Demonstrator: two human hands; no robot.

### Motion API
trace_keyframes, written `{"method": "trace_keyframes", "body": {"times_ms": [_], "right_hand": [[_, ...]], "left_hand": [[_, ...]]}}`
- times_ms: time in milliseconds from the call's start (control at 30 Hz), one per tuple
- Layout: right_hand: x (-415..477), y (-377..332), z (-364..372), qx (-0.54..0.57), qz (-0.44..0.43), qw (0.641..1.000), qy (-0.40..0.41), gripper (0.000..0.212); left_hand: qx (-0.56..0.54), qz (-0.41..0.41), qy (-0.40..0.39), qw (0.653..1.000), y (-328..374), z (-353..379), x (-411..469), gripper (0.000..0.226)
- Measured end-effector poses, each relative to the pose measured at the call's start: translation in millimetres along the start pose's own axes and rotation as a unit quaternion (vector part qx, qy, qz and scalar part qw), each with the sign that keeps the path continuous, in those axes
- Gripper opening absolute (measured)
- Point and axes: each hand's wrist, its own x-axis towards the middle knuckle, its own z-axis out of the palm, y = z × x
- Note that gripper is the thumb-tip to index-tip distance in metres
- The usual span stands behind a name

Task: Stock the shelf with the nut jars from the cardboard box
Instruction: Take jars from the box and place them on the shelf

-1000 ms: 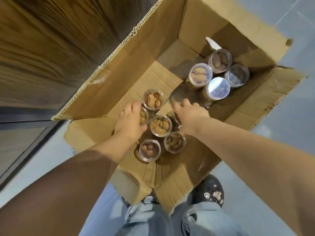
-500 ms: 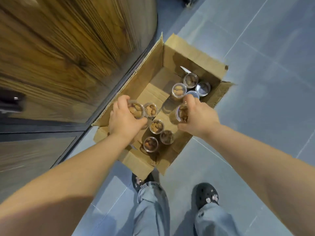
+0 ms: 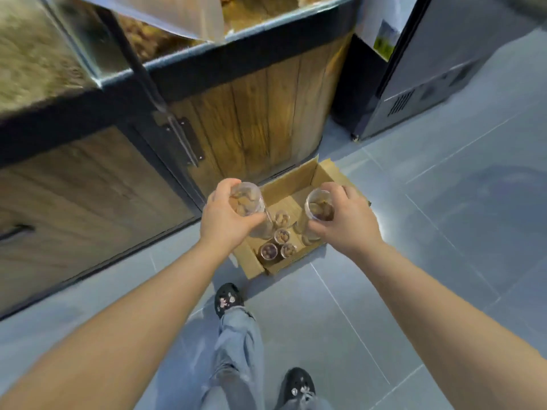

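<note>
My left hand (image 3: 225,218) grips a clear nut jar (image 3: 247,199), held above the open cardboard box (image 3: 284,187) on the floor. A second clear nut jar (image 3: 319,204) is in the grip of my right hand (image 3: 346,218), also raised over the box. Several more jars of nuts (image 3: 281,235) stand inside the box below my hands; some are hidden behind them. The wooden display stand (image 3: 251,119) with bins of nuts on top rises just behind the box.
A dark cabinet (image 3: 429,69) stands at the right of the stand. Grey tiled floor (image 3: 444,217) spreads to the right and front. My legs and dark shoes (image 3: 228,300) are just in front of the box.
Both hands took a jar from inside the box and lifted it. I have risen, so the box looks smaller and the stand's top has come into view.
</note>
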Motion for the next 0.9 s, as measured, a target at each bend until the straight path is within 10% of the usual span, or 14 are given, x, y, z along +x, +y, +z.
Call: {"method": "trace_keyframes", "body": {"times_ms": [900], "right_hand": [[-74.2,-513.6,-87.1,0.075,-0.26,0.963,-0.001,0.074]], "left_hand": [[0.093,0.012,0.154,0.984,-19.8,-565.4,-104.6,0.081]]}}
